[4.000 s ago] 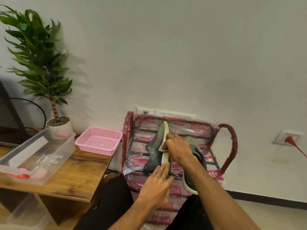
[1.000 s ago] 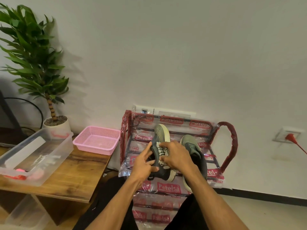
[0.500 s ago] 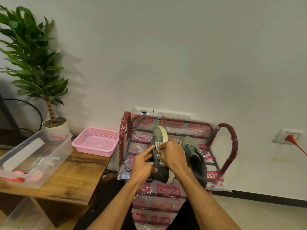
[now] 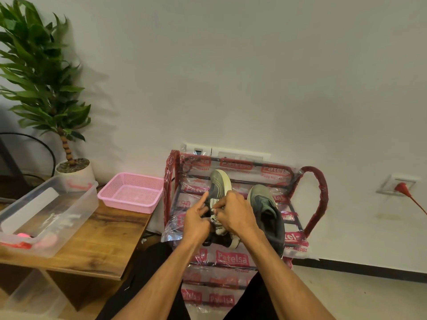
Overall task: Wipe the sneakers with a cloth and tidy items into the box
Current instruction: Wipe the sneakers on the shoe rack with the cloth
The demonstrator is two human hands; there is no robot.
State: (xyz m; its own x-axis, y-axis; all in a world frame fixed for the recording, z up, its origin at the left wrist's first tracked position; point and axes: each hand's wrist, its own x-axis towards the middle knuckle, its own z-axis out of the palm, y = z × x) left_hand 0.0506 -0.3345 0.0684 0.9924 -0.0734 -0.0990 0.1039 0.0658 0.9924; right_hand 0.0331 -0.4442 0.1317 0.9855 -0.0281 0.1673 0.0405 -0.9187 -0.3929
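Two grey-green sneakers with pale soles stand on top of a plastic-wrapped rack (image 4: 231,258). My hands work on the left sneaker (image 4: 219,183), which points toe-up toward the wall. My left hand (image 4: 196,221) grips its side near the collar, index finger raised. My right hand (image 4: 235,214) has curled fingers pinching a white cloth (image 4: 218,229) against the lace area; most of the cloth is hidden under the hand. The right sneaker (image 4: 265,204) lies untouched beside my right wrist. The clear plastic box (image 4: 76,204) sits on the wooden table to the left.
A pink basket (image 4: 131,192) stands on the wooden table (image 4: 104,241) between the box and the rack. A potted plant (image 4: 46,88) stands behind the box. A red plug (image 4: 402,188) sits in a wall socket at the right. My knees are just below the rack.
Four seconds ago the sneaker lay on its side with the sole edge up; it now faces upward. Over the last second both hands stayed on it, and my left index finger lifted.
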